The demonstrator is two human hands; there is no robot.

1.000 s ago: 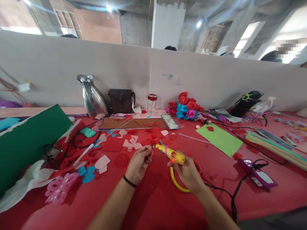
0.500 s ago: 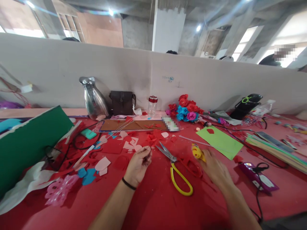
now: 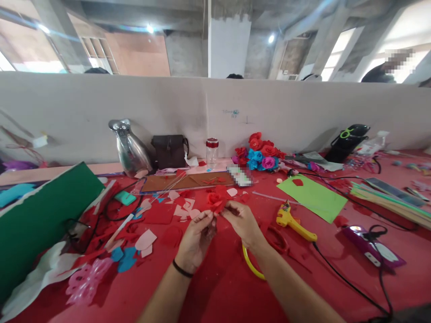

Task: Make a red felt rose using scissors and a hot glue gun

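A red paper rose [image 3: 214,199] is held up between both hands over the red table. My left hand [image 3: 198,233] pinches its base from below, fingers closed. On the other side, my right hand [image 3: 243,220] grips a petal at the rose's lower right with thumb and fingertips. Scissors [image 3: 251,264] with a yellow handle and a red handle lie beneath my right wrist, their blades hidden by the hand. Right of my right hand, a yellow glue gun [image 3: 293,222] lies on its side, its black cord running toward the front edge.
Paper scraps [image 3: 146,240] and petals litter the left, beside a green board [image 3: 50,224]. A steel jug [image 3: 129,150], brown bag [image 3: 170,151], glass jar [image 3: 212,154] and finished paper flowers [image 3: 264,154] line the partition. A purple power strip [image 3: 373,249] and green sheet [image 3: 313,197] lie right.
My right hand has let go of the glue gun, leaving it on the table, and moved left to the rose. My left hand still holds the rose. The view has tilted slightly up.
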